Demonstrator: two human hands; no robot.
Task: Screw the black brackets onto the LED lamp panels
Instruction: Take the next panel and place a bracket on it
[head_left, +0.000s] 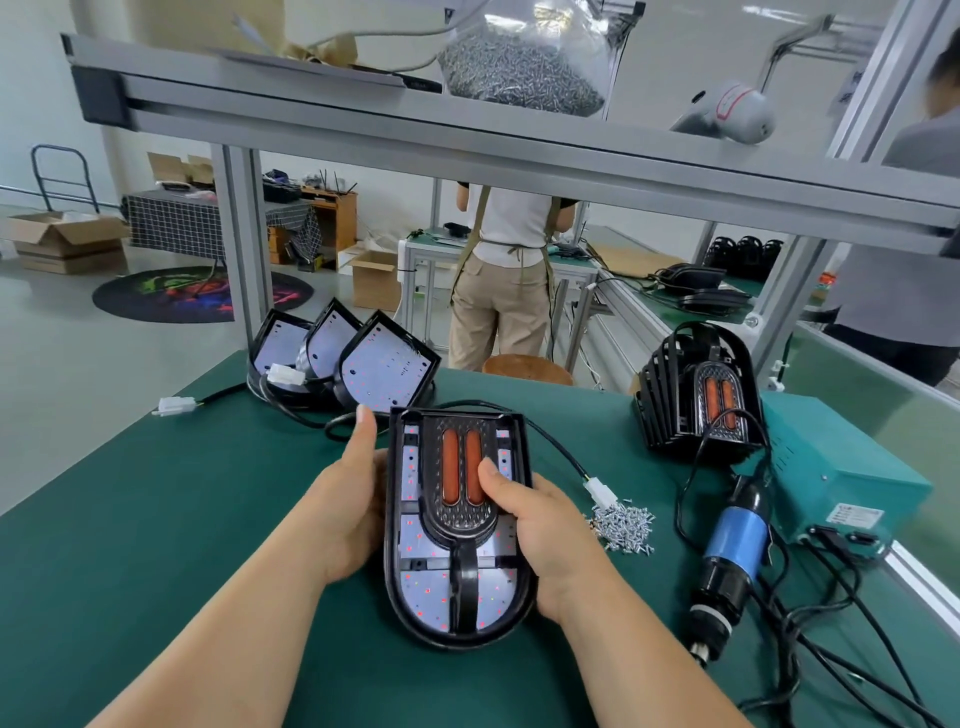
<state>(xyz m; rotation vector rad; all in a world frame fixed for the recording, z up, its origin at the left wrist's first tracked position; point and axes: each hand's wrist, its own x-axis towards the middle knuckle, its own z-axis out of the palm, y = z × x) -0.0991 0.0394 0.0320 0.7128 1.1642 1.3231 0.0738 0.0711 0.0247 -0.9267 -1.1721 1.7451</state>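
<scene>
Bright, even light falls on the green-matted workbench (156, 519), shadows soft; above it the grey aluminium shelf rail (467, 135) bows with wide-angle distortion, its far right end blurred.

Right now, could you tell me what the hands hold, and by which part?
Both grip the black, round-ended LED lamp panel by its long sides: left hand on the left edge, right hand on the right, thumb pressing the black bracket.
</scene>
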